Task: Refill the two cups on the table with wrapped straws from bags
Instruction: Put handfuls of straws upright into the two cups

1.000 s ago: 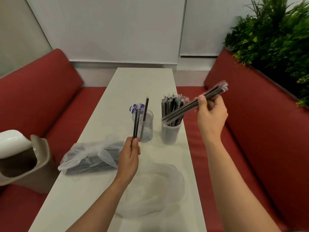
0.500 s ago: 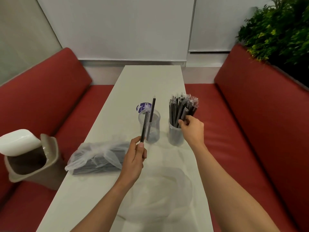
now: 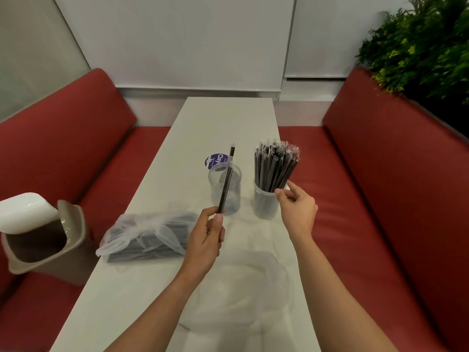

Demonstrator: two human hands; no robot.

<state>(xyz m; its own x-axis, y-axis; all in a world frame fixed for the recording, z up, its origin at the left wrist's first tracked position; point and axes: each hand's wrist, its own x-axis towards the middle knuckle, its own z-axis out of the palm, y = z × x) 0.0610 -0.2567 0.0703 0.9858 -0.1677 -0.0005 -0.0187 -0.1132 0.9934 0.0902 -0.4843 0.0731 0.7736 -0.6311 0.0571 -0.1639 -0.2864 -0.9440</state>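
Note:
Two clear plastic cups stand side by side on the white table point(image 3: 223, 118). The right cup point(image 3: 264, 204) is packed with several black wrapped straws point(image 3: 275, 166). The left cup point(image 3: 224, 189) looks empty. My left hand point(image 3: 205, 240) pinches a couple of black wrapped straws point(image 3: 226, 184) upright in front of the left cup. My right hand point(image 3: 298, 212) hovers just right of the full cup, fingers loosely curled, holding nothing. A clear bag of black straws point(image 3: 144, 237) lies left of my left hand.
An emptied clear bag point(image 3: 243, 288) lies crumpled on the near table. A purple round label point(image 3: 215, 160) lies behind the left cup. A beige bin with a white swing lid point(image 3: 38, 237) sits on the left red bench. Green plants point(image 3: 418, 47) stand far right.
My right hand put its bundle of straws into the right cup, let go and drew back a little. My left hand kept hold of its straws near the left cup.

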